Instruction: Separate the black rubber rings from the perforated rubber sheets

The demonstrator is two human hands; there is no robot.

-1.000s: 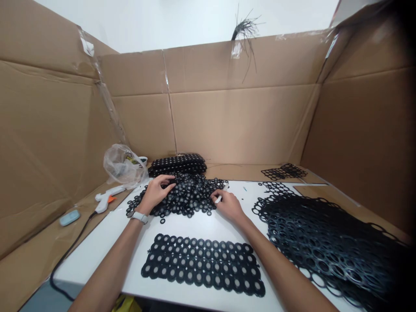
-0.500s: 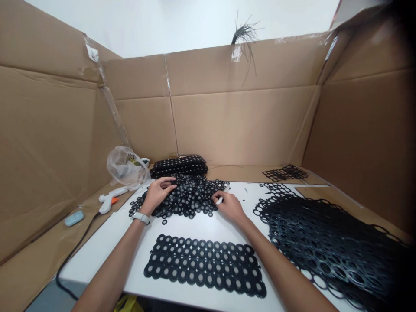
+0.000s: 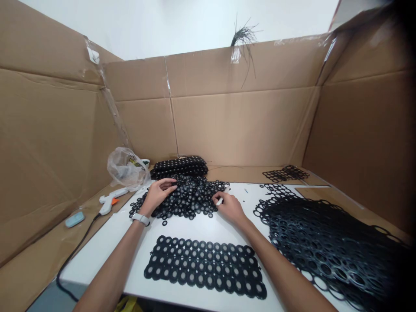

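A heap of small black rings (image 3: 188, 197) with pale centres lies on the white table between my hands. My left hand (image 3: 158, 193), with a pale watch on its wrist, rests at the heap's left side. Its fingers and thumb are apart, and I see nothing held in them. At the right side of the heap, my right hand (image 3: 229, 206) is closed around a thin white pen-like stick (image 3: 220, 201); its fingertips are close to the rings. Nearer to me, a flat panel of joined black rings (image 3: 204, 266) with pale centres lies between my forearms.
Black ring-patterned sheets (image 3: 312, 238) are piled at right, with smaller pieces (image 3: 286, 173) behind. Stacked dotted black panels (image 3: 180, 165) stand at the back. A white glue gun (image 3: 107, 203), a light-blue case (image 3: 74, 219) and a plastic bag (image 3: 125, 169) are at left. Cardboard walls (image 3: 240, 125) surround the table.
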